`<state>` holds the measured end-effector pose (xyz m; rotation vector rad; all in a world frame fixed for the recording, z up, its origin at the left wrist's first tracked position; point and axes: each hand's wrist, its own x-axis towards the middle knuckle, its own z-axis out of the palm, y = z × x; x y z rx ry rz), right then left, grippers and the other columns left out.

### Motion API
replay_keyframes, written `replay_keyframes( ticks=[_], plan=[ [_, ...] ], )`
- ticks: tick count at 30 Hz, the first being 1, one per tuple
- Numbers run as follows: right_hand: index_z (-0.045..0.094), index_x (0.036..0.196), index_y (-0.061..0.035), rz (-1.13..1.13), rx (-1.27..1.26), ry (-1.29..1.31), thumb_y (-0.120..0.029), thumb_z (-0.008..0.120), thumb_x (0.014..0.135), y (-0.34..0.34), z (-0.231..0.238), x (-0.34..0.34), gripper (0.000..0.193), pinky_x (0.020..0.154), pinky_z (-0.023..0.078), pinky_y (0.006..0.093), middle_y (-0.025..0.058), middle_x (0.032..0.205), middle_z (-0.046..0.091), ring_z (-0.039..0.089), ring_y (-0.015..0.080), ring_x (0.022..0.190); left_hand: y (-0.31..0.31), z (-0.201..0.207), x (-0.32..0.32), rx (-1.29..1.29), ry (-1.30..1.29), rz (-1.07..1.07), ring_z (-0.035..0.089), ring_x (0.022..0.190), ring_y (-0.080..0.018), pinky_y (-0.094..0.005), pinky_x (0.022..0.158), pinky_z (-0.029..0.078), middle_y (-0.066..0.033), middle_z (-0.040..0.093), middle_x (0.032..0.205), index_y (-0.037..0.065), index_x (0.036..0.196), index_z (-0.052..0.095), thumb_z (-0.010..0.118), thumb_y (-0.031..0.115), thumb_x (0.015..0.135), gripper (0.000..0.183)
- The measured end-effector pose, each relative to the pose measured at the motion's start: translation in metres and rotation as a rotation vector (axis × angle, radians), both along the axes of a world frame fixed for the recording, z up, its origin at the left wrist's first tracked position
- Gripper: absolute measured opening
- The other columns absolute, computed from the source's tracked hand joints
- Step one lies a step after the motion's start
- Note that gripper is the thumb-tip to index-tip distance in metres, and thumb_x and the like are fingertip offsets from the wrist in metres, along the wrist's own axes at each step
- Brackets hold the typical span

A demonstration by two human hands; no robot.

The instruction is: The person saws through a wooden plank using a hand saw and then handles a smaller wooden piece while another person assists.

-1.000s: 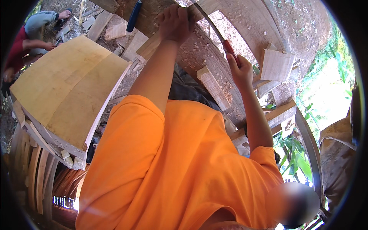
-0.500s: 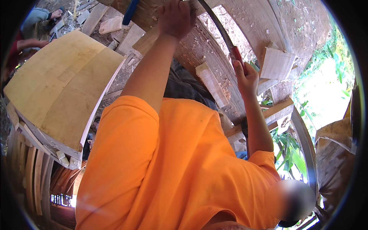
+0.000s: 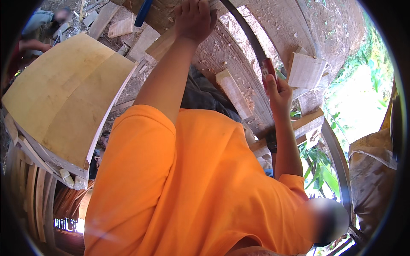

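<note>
One co-worker point(image 3: 36, 21) in pale blue-grey trousers sits partly in view at ten o'clock, beyond a broad, pale yellowish wooden panel point(image 3: 72, 94) lying between nine and ten. At eleven o'clock a smooth blue handle point(image 3: 144, 13) rises out of the picture. The bare left hand point(image 3: 193, 21) is at twelve, its fingers curled down over the wide brown wooden plank point(image 3: 209, 50) dotted with shavings; I cannot tell whether it grips something or only presses. Nearer the middle, toward one o'clock, an oblong pale wooden block point(image 3: 234, 94) lies on the timber.

A long, thin, dark metal blade point(image 3: 247, 25) runs from twelve to one o'clock, its far end out of sight just beside the left hand. It joins a red handle point(image 3: 268, 68) between one and two, and the right hand point(image 3: 280, 98), at two o'clock, is wrapped firmly around that handle, thumb laid along it. Past it, also at two, stands a squarish pale wooden offcut point(image 3: 306, 70).

For good work with what looks like a saw, the left fingers should bear down steadily yet clear of the blade's line, while the right wrist follows the handle in long, even, unforced strokes.
</note>
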<state>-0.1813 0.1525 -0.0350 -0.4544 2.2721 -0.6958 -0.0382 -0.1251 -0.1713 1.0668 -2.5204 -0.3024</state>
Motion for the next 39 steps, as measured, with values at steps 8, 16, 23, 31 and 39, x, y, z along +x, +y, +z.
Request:
replay_keyframes(
  ticks=[8, 16, 23, 31, 39],
  plan=[
    [0.059, 0.067, -0.0015, 0.158, 0.057, 0.051, -0.044, 0.071, 0.097, 0.012, 0.013, -0.022, 0.053, 0.052, 0.032, 0.0335, -0.0007, 0.056, 0.046, 0.040, 0.0081, 0.057, 0.002, -0.009, 0.004, 0.025, -0.049, 0.024, 0.058, 0.108, -0.0434, -0.0583, 0.092, 0.045, -0.0249, 0.060, 0.118, 0.001, 0.106, 0.055, 0.058, 0.036, 0.095, 0.037],
    [0.062, 0.068, -0.0022, 0.038, 0.054, -0.086, -0.046, 0.071, 0.097, 0.004, 0.019, -0.026, 0.053, 0.054, 0.035, 0.0315, 0.0011, 0.058, 0.054, 0.047, 0.0088, 0.058, 0.003, -0.007, 0.002, -0.049, -0.049, 0.047, 0.059, 0.108, -0.0433, -0.0564, 0.092, 0.046, -0.0255, 0.059, 0.119, 0.000, 0.107, 0.054, 0.057, 0.036, 0.096, 0.038],
    [0.061, 0.068, -0.0019, 0.066, 0.075, -0.036, -0.046, 0.071, 0.097, 0.024, 0.029, -0.023, 0.054, 0.054, 0.034, 0.0310, 0.0007, 0.057, 0.049, 0.045, 0.0090, 0.058, 0.000, -0.011, -0.002, -0.026, -0.039, 0.034, 0.059, 0.107, -0.0444, -0.0569, 0.093, 0.046, -0.0276, 0.059, 0.119, 0.000, 0.107, 0.054, 0.057, 0.035, 0.096, 0.038],
    [0.058, 0.067, -0.0014, 0.057, 0.069, -0.098, -0.045, 0.071, 0.096, 0.027, 0.041, -0.026, 0.054, 0.054, 0.035, 0.0314, 0.0008, 0.058, 0.051, 0.045, 0.0088, 0.058, 0.000, -0.008, 0.000, -0.069, -0.062, 0.063, 0.059, 0.104, -0.0432, -0.0569, 0.090, 0.045, -0.0254, 0.060, 0.114, 0.002, 0.104, 0.056, 0.057, 0.036, 0.095, 0.035],
    [0.073, 0.079, -0.0031, -0.057, -0.005, -0.273, -0.047, 0.068, 0.098, 0.031, 0.059, -0.019, 0.048, 0.052, 0.040, 0.0267, -0.0006, 0.057, 0.055, 0.052, 0.0083, 0.053, 0.001, -0.020, 0.001, -0.053, -0.061, 0.052, 0.056, 0.112, -0.0388, -0.0571, 0.095, 0.040, -0.0175, 0.058, 0.120, 0.005, 0.110, 0.057, 0.062, 0.042, 0.093, 0.041]
  ],
)
